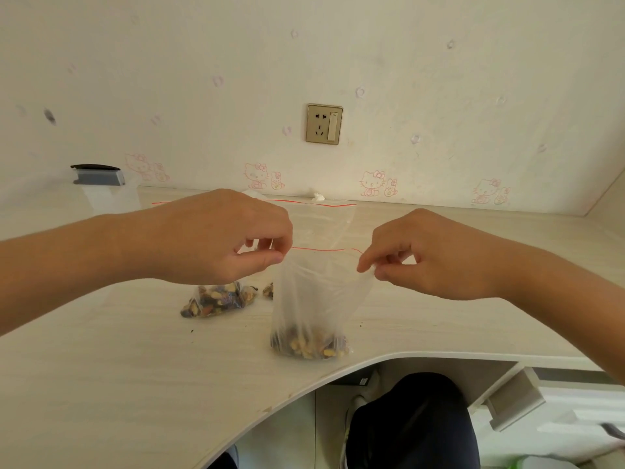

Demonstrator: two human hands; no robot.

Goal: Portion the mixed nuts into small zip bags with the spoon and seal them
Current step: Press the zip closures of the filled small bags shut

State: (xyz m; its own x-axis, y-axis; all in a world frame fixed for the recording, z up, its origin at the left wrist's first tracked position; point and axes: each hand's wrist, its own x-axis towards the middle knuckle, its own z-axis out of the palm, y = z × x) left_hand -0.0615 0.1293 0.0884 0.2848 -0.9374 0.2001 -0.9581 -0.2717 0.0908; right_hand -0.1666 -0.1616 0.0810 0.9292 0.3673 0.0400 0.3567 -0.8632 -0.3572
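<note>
Here, a pale tabletop (118,367) is spread across the lower frame. At frame centre a clear zip bag (314,292) is stood upright, its red-lined top pinched at either side by the left grip (223,235) and right grip (422,255). A filled bag (216,299) is laid left of centre. Mixed nuts (311,345) are settled at the upright bag's bottom.

The pale wood-grain desk (118,367) has a curved front edge. Near that edge a clear zip bag (314,299) stands upright with mixed nuts (309,345) in its bottom. Behind it to the left lies a filled bag of nuts (216,299), and dark crumbs (191,330) dot the top
</note>
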